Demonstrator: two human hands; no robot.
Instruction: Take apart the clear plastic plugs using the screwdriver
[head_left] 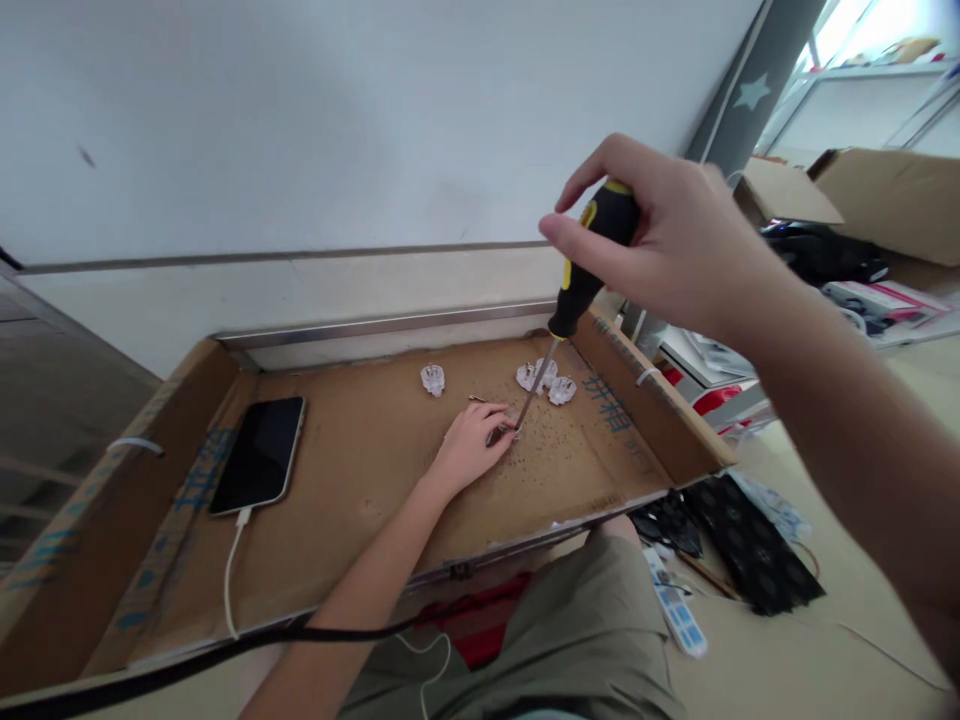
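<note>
My right hand (pixel 664 225) is closed around the black and yellow handle of a screwdriver (pixel 581 285), held tilted with its shaft pointing down. The shaft's tip reaches the fingertips of my left hand (pixel 474 445), low on the cardboard. Those fingers are pressed on a small piece that they mostly cover; its kind cannot be made out. Small dark screws (pixel 541 432) lie scattered just right of that hand. Beyond them rest clear-white plug pieces with metal pins (pixel 562 390), and a similar plug piece (pixel 433 379) sits farther left.
A phone (pixel 259 455) with a white cable lies at the left of the cardboard tray (pixel 360 540), which has raised sides. A black strap (pixel 300 635) crosses the near left. On the floor at right are a power strip (pixel 679 605) and a black patterned bag (pixel 750 540).
</note>
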